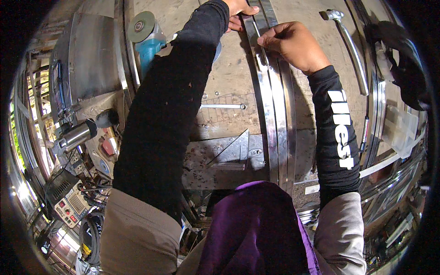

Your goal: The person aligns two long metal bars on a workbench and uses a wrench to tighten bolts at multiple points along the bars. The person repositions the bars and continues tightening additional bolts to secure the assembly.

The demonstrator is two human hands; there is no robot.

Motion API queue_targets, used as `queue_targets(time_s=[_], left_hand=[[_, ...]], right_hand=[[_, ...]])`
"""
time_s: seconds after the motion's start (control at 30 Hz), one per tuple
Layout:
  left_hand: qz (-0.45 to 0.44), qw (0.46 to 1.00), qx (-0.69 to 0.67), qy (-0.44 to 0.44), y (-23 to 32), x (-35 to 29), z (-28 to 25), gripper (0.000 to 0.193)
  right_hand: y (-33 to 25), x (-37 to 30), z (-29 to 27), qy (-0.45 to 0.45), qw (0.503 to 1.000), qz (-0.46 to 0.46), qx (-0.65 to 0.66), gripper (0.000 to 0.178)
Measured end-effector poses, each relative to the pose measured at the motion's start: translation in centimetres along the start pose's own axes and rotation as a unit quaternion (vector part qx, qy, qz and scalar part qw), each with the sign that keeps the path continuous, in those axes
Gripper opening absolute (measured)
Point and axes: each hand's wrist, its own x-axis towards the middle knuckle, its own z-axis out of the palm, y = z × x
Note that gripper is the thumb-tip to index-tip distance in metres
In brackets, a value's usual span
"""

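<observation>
Overhead, both hands reach forward: left hand point(239, 10) and right hand point(293, 43) pinch the steel strip point(275, 114).

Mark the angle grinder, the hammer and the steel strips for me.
angle grinder point(149, 39), head view, teal body below the disc.
hammer point(353, 50), head view, mid handle.
steel strips point(275, 119), head view, middle of their length.

Grinder point(147, 36) left of steel strips point(275, 114)

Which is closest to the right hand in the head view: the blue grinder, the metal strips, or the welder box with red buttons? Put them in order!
From the right hand:
1. Metal strips, right under its fingers.
2. Blue grinder, across the bench to the left.
3. Welder box, far down at lower left.
</observation>
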Motion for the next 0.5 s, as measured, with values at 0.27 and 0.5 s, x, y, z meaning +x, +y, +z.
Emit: queue_targets(time_s=[0.27,0.5], left_hand=[[0.011,1.000,0.024,0.003,0.22,0.03,0.04,0.039],[0.012,1.000,0.020,0.003,0.12,-0.03,0.10,0.039]], right_hand=[[0.18,0.37,-0.24,-0.002,1.000,0.026,0.003,0.016],[0.17,0.61,0.37,0.036,0.997,0.009,-0.061,0.018]])
